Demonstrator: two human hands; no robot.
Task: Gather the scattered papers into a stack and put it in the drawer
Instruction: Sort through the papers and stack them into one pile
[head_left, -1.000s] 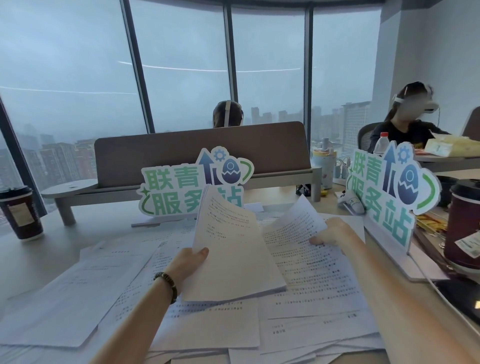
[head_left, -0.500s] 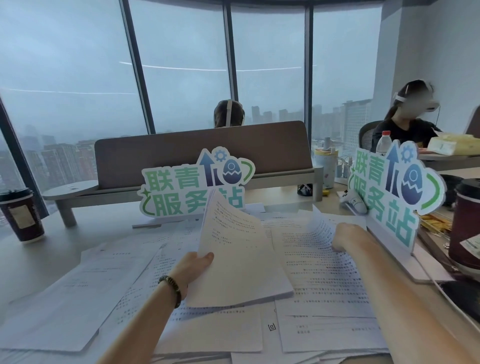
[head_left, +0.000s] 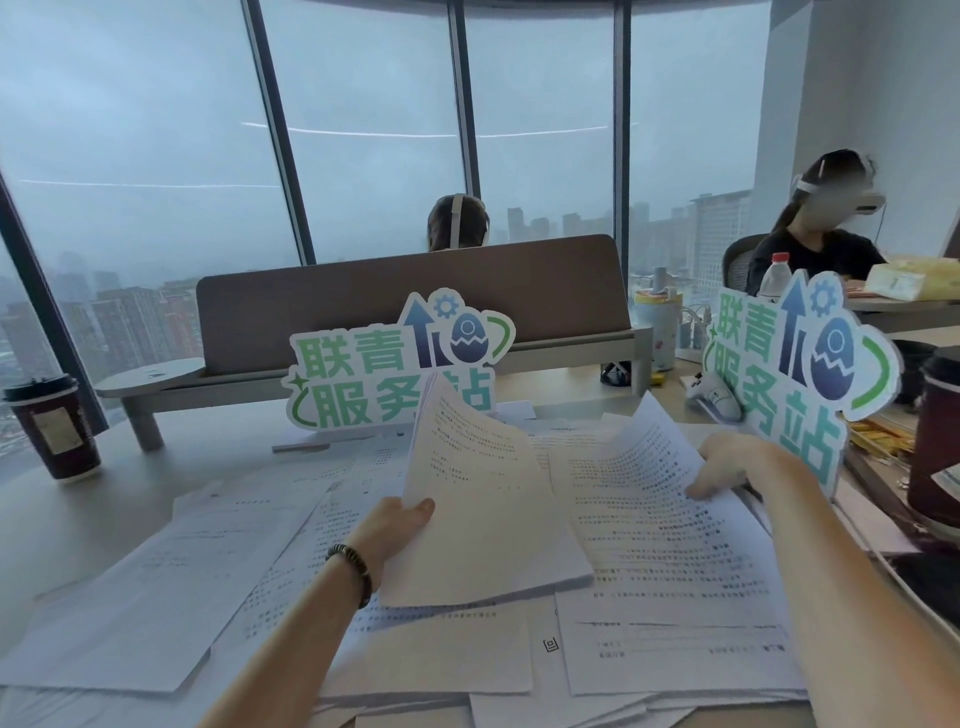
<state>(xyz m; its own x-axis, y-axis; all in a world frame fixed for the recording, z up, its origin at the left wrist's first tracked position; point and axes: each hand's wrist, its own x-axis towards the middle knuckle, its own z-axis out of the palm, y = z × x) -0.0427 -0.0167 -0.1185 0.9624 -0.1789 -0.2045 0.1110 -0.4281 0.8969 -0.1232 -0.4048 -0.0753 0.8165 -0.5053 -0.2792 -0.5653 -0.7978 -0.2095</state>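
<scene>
Printed white papers lie scattered and overlapping across the desk in front of me. My left hand, with a bead bracelet at the wrist, grips a thick stack of papers by its left edge and holds it tilted up above the desk. My right hand pinches the right edge of a printed sheet, whose far corner curls upward. No drawer is in view.
Two green-and-blue standing signs are close: one behind the papers, one at the right. A dark coffee cup stands at the left, another cup at the right edge. A desk divider and two seated people lie beyond.
My right hand slid right along the desk, then took hold of a sheet's edge and lifted it. My left hand kept the stack raised, nearly still.
</scene>
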